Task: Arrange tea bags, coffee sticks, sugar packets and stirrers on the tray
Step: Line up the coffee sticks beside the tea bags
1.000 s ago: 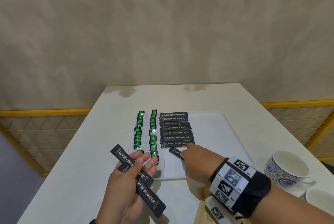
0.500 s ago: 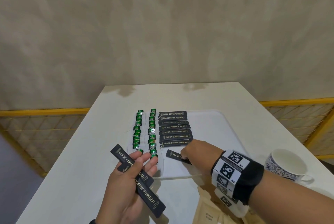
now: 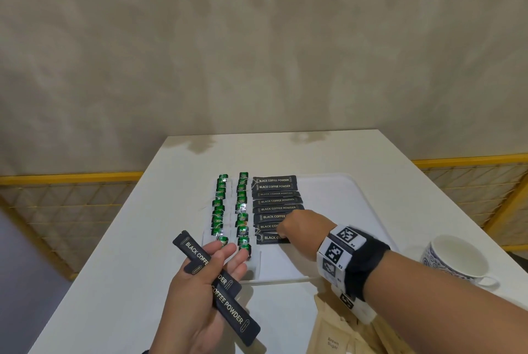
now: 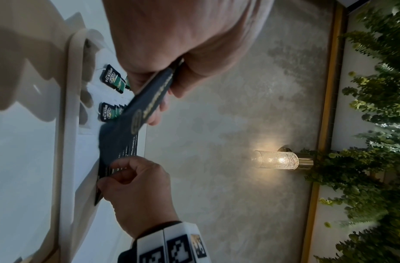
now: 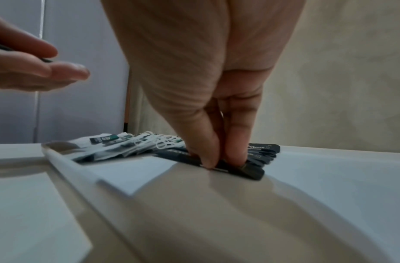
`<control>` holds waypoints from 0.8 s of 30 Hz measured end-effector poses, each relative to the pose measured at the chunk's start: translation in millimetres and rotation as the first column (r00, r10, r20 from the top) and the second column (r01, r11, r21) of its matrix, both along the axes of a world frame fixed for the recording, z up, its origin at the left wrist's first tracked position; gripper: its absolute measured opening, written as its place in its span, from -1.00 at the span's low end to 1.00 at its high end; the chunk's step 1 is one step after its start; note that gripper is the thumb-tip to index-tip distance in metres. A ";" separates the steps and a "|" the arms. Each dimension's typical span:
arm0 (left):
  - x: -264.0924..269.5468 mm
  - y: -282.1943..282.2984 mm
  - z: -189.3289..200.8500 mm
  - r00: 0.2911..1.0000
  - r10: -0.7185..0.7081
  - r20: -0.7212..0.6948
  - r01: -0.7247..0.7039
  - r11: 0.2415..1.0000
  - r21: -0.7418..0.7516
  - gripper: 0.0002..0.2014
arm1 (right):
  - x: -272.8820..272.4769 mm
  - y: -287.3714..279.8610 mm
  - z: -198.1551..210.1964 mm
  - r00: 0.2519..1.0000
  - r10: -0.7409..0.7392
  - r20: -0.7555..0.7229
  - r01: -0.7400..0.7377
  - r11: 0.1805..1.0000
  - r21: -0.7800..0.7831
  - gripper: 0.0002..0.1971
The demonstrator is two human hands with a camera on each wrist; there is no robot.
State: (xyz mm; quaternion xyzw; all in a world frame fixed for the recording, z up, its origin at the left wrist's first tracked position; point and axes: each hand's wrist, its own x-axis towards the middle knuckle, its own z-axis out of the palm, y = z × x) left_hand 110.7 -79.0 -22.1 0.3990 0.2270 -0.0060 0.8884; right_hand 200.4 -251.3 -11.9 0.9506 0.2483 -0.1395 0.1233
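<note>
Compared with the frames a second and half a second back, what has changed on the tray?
The right hand turned its coffee stick from a slant to lie square at the near end of the coffee stick column on the tray, fingertips still on it. The left hand holds the same spare sticks; the tea bags are unmoved.

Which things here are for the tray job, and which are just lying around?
For the job: tray, tea bags, coffee sticks on it and in the left hand, brown sugar packets.
Just lying about: cup, wall lamp, plants.
</note>
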 end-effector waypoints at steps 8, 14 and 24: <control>0.0 -2.0 -2.4 1.000 0.000 0.002 0.000 1.000 -0.015 -0.83 | 2.0 -1.1 -2.5 1.000 0.006 0.023 -0.006 1.000 0.015 -0.70; 3.1 -0.2 -4.3 0.999 -0.041 -0.033 0.040 0.998 -0.056 -0.84 | -3.0 -2.8 0.0 0.997 -0.066 0.031 0.059 0.982 0.177 -0.74; 3.9 -16.2 -1.6 0.985 -0.172 -0.005 0.166 0.958 -0.235 -0.71 | -51.2 20.3 15.8 0.846 0.072 -0.528 0.451 0.430 0.782 -0.88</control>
